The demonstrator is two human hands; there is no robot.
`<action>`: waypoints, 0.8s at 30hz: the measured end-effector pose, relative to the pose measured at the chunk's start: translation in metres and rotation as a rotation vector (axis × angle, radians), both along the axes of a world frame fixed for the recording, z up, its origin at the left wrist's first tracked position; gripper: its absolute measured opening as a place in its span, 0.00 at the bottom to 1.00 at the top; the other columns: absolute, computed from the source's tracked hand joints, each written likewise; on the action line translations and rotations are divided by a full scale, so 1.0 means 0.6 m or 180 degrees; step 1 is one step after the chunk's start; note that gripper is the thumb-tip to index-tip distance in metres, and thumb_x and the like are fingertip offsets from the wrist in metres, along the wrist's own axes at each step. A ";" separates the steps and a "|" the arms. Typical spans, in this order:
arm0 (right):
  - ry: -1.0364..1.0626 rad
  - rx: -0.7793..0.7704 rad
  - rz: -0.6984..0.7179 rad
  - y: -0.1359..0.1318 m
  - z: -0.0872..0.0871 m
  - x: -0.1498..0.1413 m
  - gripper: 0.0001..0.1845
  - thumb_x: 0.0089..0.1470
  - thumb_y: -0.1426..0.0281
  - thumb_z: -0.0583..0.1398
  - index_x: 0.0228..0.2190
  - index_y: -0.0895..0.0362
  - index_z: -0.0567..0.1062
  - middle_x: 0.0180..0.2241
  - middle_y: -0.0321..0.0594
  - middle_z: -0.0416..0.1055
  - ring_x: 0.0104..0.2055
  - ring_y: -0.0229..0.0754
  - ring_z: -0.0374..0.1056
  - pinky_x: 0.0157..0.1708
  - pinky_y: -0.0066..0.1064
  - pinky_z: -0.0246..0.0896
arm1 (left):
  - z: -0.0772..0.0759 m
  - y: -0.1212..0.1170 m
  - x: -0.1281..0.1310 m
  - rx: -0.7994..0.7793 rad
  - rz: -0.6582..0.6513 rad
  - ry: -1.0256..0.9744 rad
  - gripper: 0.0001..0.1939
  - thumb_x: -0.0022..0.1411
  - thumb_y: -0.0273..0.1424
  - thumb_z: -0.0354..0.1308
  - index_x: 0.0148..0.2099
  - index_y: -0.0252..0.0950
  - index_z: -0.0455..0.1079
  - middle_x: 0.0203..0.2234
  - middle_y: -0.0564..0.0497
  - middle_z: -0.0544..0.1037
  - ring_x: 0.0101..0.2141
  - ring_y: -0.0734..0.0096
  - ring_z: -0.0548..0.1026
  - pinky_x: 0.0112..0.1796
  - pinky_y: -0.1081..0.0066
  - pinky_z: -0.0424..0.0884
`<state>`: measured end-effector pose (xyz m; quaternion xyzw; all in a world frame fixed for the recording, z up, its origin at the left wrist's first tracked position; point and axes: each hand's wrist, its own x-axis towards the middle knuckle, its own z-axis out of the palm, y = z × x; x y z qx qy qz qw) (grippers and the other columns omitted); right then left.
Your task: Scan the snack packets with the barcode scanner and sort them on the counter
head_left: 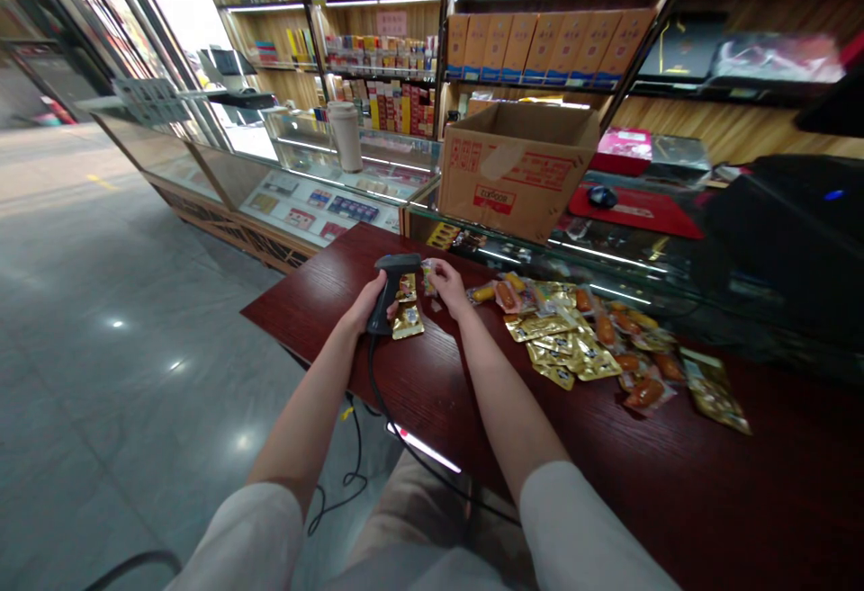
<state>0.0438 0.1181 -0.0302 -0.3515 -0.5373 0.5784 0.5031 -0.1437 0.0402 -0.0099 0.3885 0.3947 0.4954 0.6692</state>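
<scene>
My left hand (pixel 368 305) is wrapped round the handle of a black barcode scanner (pixel 386 299), its head pointing right toward my other hand. A cable runs down from its grip. My right hand (pixel 447 285) pinches a small clear-wrapped packet (pixel 427 276) with coloured print, just in front of the scanner head; its contents are too small to make out. Gold foil packets (pixel 408 321) lie on the dark red wooden table (pixel 432 375) beside the scanner. To the right of my right hand spreads a pile of gold foil packets (pixel 573 344) and wrapped sausages (pixel 604 330).
An open cardboard box (pixel 513 173) stands on the glass counter (pixel 418 204) behind the table. A white cup (pixel 346 137) is farther left. A computer mouse (pixel 602 196) rests on a red mat (pixel 648 213). The scanner cable (pixel 398 429) hangs over the table's front edge.
</scene>
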 end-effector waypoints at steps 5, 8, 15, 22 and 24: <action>0.0077 0.0004 -0.0017 -0.004 0.006 -0.001 0.23 0.40 0.62 0.65 0.40 0.53 0.73 0.29 0.30 0.69 0.25 0.34 0.66 0.21 0.25 0.63 | -0.006 0.004 0.003 0.0148 0.0111 -0.0126 0.32 0.59 0.58 0.61 0.41 0.30 0.71 0.20 0.53 0.72 0.13 0.79 0.62 0.15 0.75 0.61; 0.0070 -0.0018 -0.0014 -0.008 0.011 -0.005 0.24 0.40 0.64 0.64 0.42 0.54 0.73 0.27 0.29 0.70 0.25 0.34 0.65 0.21 0.25 0.62 | -0.007 0.003 0.001 0.0168 0.0033 -0.0196 0.31 0.60 0.58 0.60 0.39 0.30 0.71 0.20 0.53 0.72 0.13 0.79 0.62 0.16 0.75 0.62; -0.1885 0.0903 -0.0727 0.003 0.061 0.054 0.14 0.53 0.65 0.59 0.42 0.55 0.75 0.43 0.43 0.74 0.41 0.43 0.71 0.38 0.33 0.68 | -0.004 0.004 -0.024 -0.0085 -0.0117 -0.0263 0.38 0.62 0.62 0.53 0.44 0.28 0.75 0.12 0.54 0.65 0.14 0.74 0.64 0.18 0.75 0.62; -0.4853 0.1018 -0.1247 -0.035 0.112 0.174 0.18 0.59 0.72 0.58 0.51 0.60 0.74 0.51 0.60 0.70 0.54 0.60 0.67 0.52 0.48 0.59 | -0.008 0.012 -0.041 -0.0133 0.0302 -0.0507 0.37 0.63 0.61 0.52 0.42 0.28 0.74 0.14 0.54 0.65 0.14 0.75 0.63 0.16 0.76 0.61; -0.5157 0.0959 -0.1234 -0.050 0.109 0.187 0.18 0.61 0.68 0.58 0.51 0.61 0.75 0.54 0.63 0.68 0.57 0.63 0.63 0.53 0.51 0.57 | -0.006 0.011 -0.037 -0.0121 0.0358 -0.0480 0.36 0.63 0.61 0.53 0.43 0.28 0.74 0.14 0.54 0.66 0.14 0.76 0.63 0.16 0.76 0.61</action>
